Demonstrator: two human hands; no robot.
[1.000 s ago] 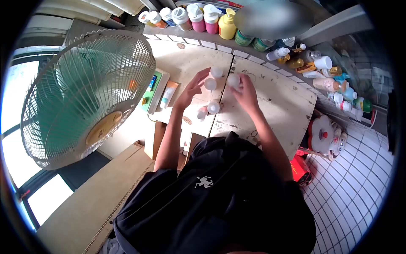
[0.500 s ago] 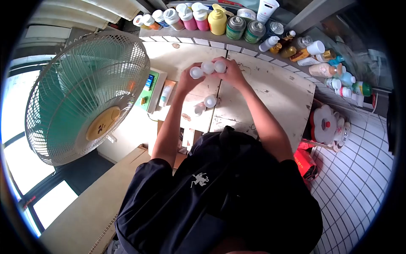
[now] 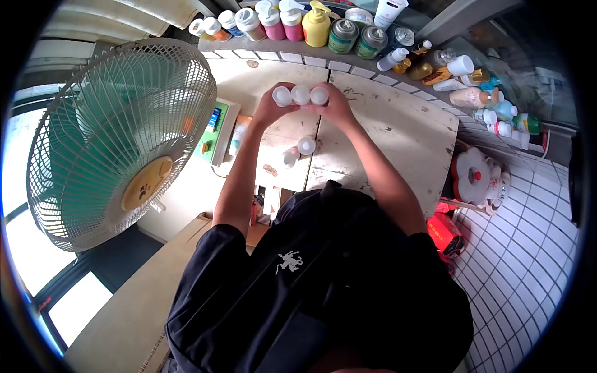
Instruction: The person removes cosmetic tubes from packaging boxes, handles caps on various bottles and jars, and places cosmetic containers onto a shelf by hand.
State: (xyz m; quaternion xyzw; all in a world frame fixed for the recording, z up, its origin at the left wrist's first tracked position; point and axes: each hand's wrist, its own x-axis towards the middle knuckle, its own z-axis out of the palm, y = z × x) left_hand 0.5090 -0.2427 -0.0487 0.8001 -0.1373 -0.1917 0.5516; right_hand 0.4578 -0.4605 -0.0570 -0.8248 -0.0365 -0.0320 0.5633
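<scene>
Three small bottles with round, whitish tops stand in a row between my hands: a left bottle (image 3: 282,96), a middle bottle (image 3: 300,94) and a right bottle (image 3: 319,96). Seen from above, their bodies are mostly hidden. My left hand (image 3: 268,112) is closed around the left end of the row. Around the right end, my right hand (image 3: 338,112) is closed too. Nearer my body, a similar white-topped bottle (image 3: 306,145) is on the worn white table (image 3: 379,124). Beside it is a pale, clear-looking item (image 3: 290,156) whose kind I cannot make out.
To the left stands a large fan (image 3: 124,143). Between it and my left arm are a green-and-white box (image 3: 214,133) and a tube (image 3: 240,135). Several bottles, cans and a yellow pump bottle (image 3: 316,25) line the ledge behind the table. A red bag (image 3: 444,235) is low on the right.
The left bottle has come into line against the other two, and my left hand has moved up with it. The whole view has shifted slightly.
</scene>
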